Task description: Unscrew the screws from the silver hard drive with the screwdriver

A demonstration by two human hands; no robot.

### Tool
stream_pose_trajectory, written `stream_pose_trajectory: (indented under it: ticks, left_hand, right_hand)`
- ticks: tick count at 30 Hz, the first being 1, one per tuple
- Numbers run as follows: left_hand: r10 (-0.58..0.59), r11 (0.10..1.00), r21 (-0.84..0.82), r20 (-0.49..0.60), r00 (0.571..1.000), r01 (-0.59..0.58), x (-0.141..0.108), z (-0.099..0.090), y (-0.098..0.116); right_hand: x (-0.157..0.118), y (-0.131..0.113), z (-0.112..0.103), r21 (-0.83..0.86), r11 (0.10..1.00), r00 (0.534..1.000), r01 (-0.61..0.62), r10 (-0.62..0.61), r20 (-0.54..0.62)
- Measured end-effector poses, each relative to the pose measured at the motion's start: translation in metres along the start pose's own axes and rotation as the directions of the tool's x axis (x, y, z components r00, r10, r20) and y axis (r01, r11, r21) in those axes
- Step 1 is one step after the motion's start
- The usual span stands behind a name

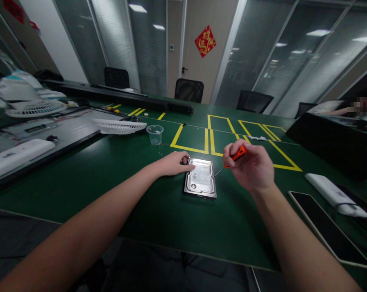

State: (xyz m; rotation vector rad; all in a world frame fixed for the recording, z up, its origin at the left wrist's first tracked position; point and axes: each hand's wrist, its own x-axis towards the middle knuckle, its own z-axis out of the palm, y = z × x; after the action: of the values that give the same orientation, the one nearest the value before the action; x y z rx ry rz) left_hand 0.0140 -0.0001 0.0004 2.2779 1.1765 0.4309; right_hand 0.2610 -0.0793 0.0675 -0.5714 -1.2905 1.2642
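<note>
A silver hard drive (pixel 201 182) lies flat on the green table, its label side up. My left hand (pixel 176 163) grips it at the far left corner, thumb across the top and fingers along the edge. In my right hand (pixel 252 166) is a screwdriver (pixel 235 156) with an orange and black handle, the fingers wrapped round it. Its thin shaft slants down to the left, and the tip meets the right edge of the drive's cover. Whether a screw sits under the tip is too small to tell. Beyond my left hand stands a clear plastic cup (pixel 155 135).
Fan parts (pixel 119 126) and a large metal panel (pixel 65 127) take up the left. Yellow tape outlines (pixel 189 149) mark the table beyond the drive. On the right lie a phone-like dark slab (pixel 329 227) and a white device (pixel 335 194). Another person (pixel 332 108) is at the far right.
</note>
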Motion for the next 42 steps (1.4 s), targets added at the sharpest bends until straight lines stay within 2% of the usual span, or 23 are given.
stream_pose_trajectory:
  ticks: [27,35,42]
  left_hand:
    - [0.011,1.000,0.009,-0.008,1.000,-0.011,0.0005,0.0012,-0.0025]
    - [0.000,1.000,0.001,-0.003,1.000,0.000,0.0004,0.0004,-0.0015]
    - [0.008,1.000,0.008,-0.006,1.000,-0.008,-0.0003,-0.0003,0.0005]
  right_hand:
    - [0.0015,0.0049,-0.0044,0.048,0.997,0.999,0.053,-0.053,-0.013]
    - [0.0019,0.0034,-0.0029,0.045,0.999,1.000,0.006,-0.006,-0.006]
    - [0.0015,0.0057,-0.0045,0.001,0.999,0.997,0.051,-0.051,-0.062]
